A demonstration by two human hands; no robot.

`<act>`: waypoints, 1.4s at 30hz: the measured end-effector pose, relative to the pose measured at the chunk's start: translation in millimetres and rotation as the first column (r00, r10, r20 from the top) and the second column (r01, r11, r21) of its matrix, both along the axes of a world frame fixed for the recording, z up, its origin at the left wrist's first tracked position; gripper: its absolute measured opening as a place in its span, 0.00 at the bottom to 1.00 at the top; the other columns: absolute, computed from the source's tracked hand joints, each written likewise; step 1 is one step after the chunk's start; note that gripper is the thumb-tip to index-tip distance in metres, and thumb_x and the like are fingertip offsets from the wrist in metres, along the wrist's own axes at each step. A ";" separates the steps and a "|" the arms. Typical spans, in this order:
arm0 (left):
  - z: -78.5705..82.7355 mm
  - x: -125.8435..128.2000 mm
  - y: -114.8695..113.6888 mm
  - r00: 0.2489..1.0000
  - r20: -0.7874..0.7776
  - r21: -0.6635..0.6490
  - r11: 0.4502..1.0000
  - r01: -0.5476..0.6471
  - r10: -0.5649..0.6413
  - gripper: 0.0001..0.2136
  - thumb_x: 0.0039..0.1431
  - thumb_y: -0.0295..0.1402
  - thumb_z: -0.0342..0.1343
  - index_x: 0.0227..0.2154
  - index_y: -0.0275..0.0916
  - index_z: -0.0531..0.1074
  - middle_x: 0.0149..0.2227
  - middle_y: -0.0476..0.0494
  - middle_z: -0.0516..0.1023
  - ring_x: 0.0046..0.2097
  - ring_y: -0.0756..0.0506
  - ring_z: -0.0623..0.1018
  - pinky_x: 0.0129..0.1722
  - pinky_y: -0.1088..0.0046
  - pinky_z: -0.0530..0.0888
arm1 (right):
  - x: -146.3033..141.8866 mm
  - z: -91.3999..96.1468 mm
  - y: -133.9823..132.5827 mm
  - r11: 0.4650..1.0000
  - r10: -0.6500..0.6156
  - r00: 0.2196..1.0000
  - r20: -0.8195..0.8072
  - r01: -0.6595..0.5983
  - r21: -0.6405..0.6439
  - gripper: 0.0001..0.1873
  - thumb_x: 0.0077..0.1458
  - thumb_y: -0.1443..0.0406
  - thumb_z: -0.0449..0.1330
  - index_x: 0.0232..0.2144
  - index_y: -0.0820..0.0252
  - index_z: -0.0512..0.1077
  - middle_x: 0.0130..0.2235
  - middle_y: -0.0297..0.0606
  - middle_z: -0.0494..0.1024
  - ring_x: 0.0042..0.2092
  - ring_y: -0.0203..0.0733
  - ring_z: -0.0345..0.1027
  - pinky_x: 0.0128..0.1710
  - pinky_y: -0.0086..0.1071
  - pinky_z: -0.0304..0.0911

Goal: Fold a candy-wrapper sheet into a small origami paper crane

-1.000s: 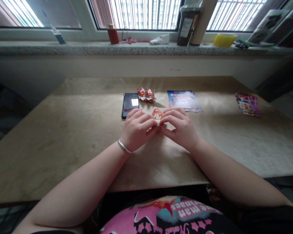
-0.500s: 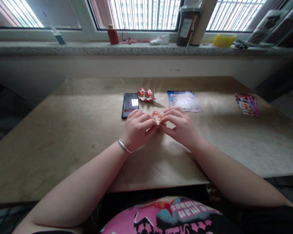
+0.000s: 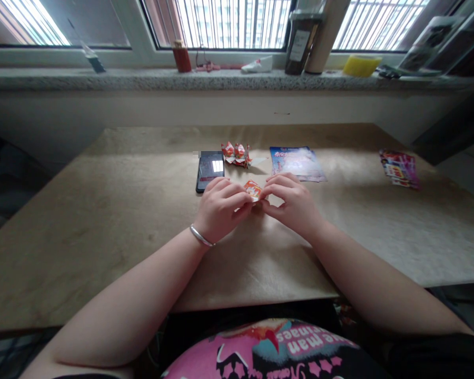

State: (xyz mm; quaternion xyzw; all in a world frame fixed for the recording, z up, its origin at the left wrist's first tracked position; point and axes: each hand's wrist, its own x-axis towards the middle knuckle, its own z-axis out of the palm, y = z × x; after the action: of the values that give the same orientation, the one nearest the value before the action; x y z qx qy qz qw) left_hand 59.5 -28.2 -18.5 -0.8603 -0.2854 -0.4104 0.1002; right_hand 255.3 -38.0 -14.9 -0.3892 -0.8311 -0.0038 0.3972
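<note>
Between my two hands is a small orange-and-white piece of printed paper (image 3: pixel 253 188), held low over the table. My left hand (image 3: pixel 223 206) pinches its left side, thumb under the curled fingers, with a silver bangle at the wrist. Opposite it, my right hand (image 3: pixel 292 202) grips the right edge between thumb and fingertips. The fingers partly hide the paper's near edge. Just beyond sit folded red-and-white paper pieces (image 3: pixel 237 154), joined side by side. A black phone (image 3: pixel 210 171) lies flat behind my left hand.
Blue printed sheets (image 3: pixel 296 160) lie beyond my right hand. Several pink-and-purple printed packets (image 3: pixel 400 168) rest at the right of the table (image 3: pixel 102 221). Along the windowsill (image 3: pixel 142 80) stand a red bottle (image 3: pixel 181 57), a dark jar (image 3: pixel 299 45) and a yellow object (image 3: pixel 361 66).
My right fingertips have shifted slightly away from my left hand along the paper's edge. Both hands still hold the paper in nearly the same place.
</note>
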 end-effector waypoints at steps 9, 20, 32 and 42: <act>-0.6 -1.5 1.5 1.000 -0.006 -0.014 1.000 -0.013 0.013 0.06 0.56 0.33 0.56 0.25 0.42 0.71 0.28 0.51 0.76 0.32 0.50 0.71 0.40 0.68 0.67 | 1.1 -4.2 3.1 1.000 -0.025 1.000 0.012 0.025 -0.001 0.04 0.48 0.69 0.60 0.27 0.55 0.73 0.33 0.37 0.75 0.41 0.43 0.66 0.42 0.37 0.65; -4.3 -3.4 3.5 1.000 -0.024 -0.043 0.999 -0.015 0.014 0.07 0.57 0.35 0.55 0.25 0.42 0.71 0.29 0.51 0.76 0.33 0.50 0.71 0.41 0.69 0.67 | 2.7 -6.9 5.8 0.997 -0.052 0.998 0.039 0.054 -0.047 0.03 0.47 0.68 0.61 0.26 0.55 0.73 0.32 0.35 0.75 0.38 0.42 0.66 0.40 0.35 0.64; 0.1 -2.7 1.7 1.000 -0.024 -0.049 0.999 -0.002 0.001 0.06 0.58 0.34 0.55 0.26 0.42 0.72 0.29 0.51 0.76 0.32 0.50 0.71 0.39 0.69 0.67 | 1.3 -2.4 -0.8 0.999 -0.039 0.998 0.052 0.039 0.007 0.03 0.48 0.69 0.60 0.26 0.56 0.72 0.33 0.36 0.75 0.38 0.41 0.66 0.39 0.35 0.64; 0.1 -3.1 3.0 1.000 -0.001 -0.067 0.997 -0.024 0.024 0.09 0.58 0.37 0.55 0.24 0.40 0.72 0.28 0.49 0.76 0.31 0.50 0.70 0.37 0.71 0.67 | 2.6 -3.0 2.1 0.996 -0.076 0.996 0.049 0.078 -0.040 0.03 0.50 0.67 0.60 0.26 0.57 0.72 0.31 0.36 0.74 0.36 0.41 0.67 0.37 0.34 0.63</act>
State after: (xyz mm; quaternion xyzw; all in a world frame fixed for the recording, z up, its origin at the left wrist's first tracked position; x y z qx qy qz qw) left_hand 56.4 -25.3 -18.5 -0.8598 -0.3092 -0.3993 0.0760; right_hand 258.0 -35.9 -18.0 -0.4290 -0.8245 -0.0107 0.3688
